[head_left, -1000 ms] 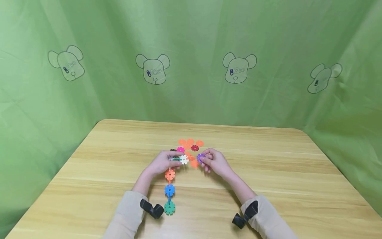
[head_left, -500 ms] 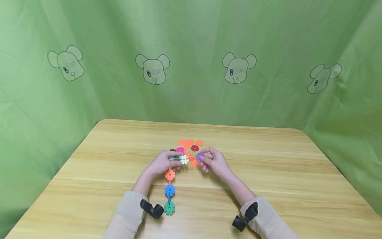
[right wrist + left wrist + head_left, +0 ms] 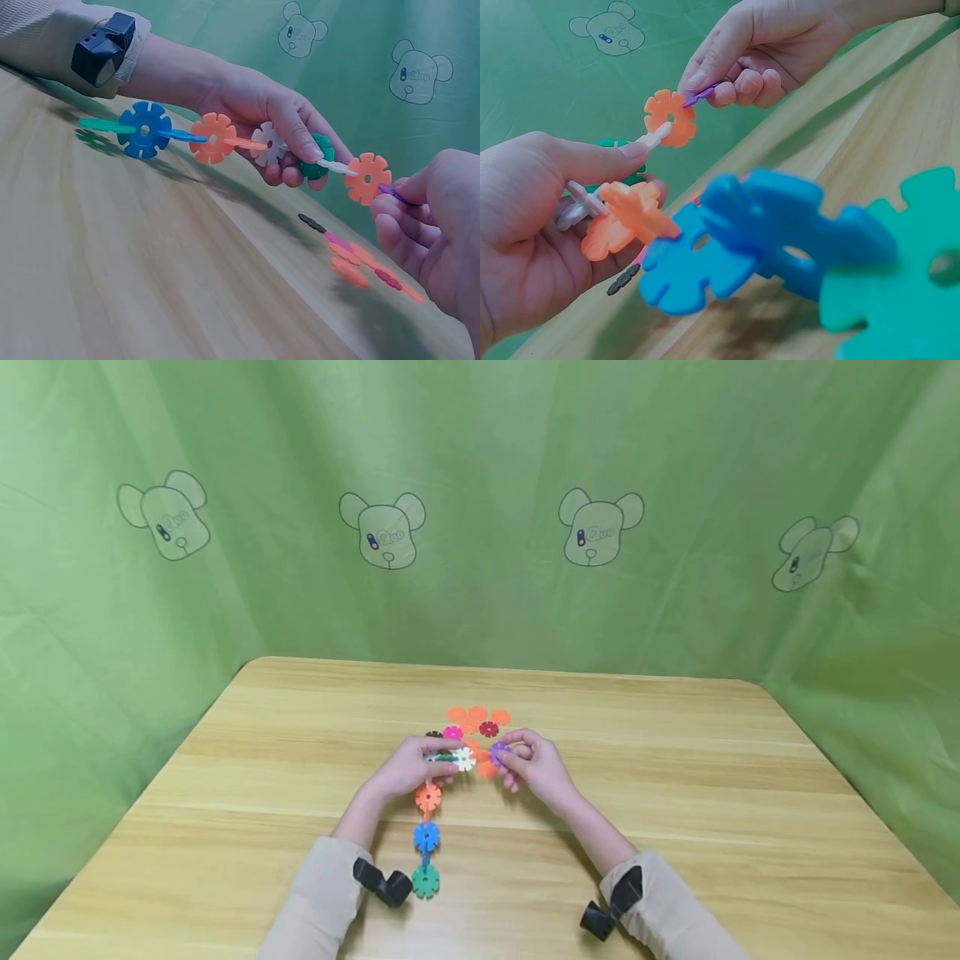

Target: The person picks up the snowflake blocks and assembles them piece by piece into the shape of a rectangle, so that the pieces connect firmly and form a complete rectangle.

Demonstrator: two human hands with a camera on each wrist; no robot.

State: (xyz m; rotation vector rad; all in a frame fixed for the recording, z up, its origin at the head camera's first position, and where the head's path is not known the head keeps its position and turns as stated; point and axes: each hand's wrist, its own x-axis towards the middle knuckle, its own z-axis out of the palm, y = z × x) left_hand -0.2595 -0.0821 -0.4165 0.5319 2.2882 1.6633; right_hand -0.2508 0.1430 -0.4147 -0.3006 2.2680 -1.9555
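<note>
A chain of interlocking plastic snowflake discs hangs from my left hand [image 3: 405,768], which grips it near a dark green disc [image 3: 316,157] and a white disc [image 3: 464,759]. Back along the chain come another white disc [image 3: 268,143], orange discs [image 3: 428,797], blue discs [image 3: 427,837] and a light green end disc [image 3: 425,882]. My right hand [image 3: 543,768] pinches a purple disc [image 3: 397,193] between thumb and fingers. Its edge is right at the rim of the orange disc [image 3: 367,178] at the chain's far end; this orange disc is joined to the white one.
Beyond the hands, several loose orange discs [image 3: 477,713] lie on the wooden table [image 3: 675,760], with a dark red disc [image 3: 489,729], a pink disc [image 3: 453,733] and a black disc [image 3: 312,223] among them. A green curtain [image 3: 480,610] stands behind the table.
My right hand has moved slightly left, bringing the purple disc closer to the chain's end. The left hand and the chain have stayed nearly still.
</note>
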